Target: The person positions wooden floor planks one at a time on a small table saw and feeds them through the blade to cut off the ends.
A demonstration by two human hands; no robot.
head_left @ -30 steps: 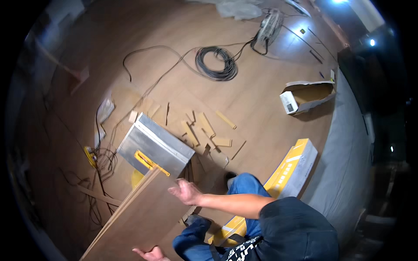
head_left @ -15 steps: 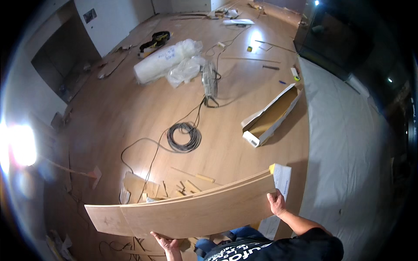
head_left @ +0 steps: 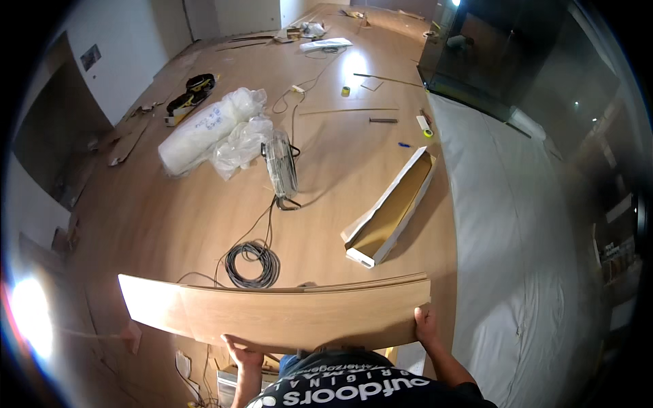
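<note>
Both my hands carry a small stack of light wood-toned floor planks (head_left: 292,313), raised in front of me with one broad face toward me. My left hand (head_left: 241,355) grips the lower edge, left of the middle; its fingers are partly hidden under the wood. At the right end, my right hand (head_left: 426,325) clasps the stack with the thumb on the near face and the other fingers out of sight. Several layered edges show along the top, slightly offset from one another.
Beyond the planks lie a coiled black cable (head_left: 252,264), a work lamp on a stand (head_left: 281,165) and plastic-wrapped rolls (head_left: 204,132). A long lidless carton (head_left: 391,207) rests on the wood floor. Grey sheeting (head_left: 507,224) runs along the right. A bright light (head_left: 30,316) shines at left.
The planks have been raised and turned more level, their right end now nearer the body. My view has swung to the right, so the floor items appear further left and lower.
</note>
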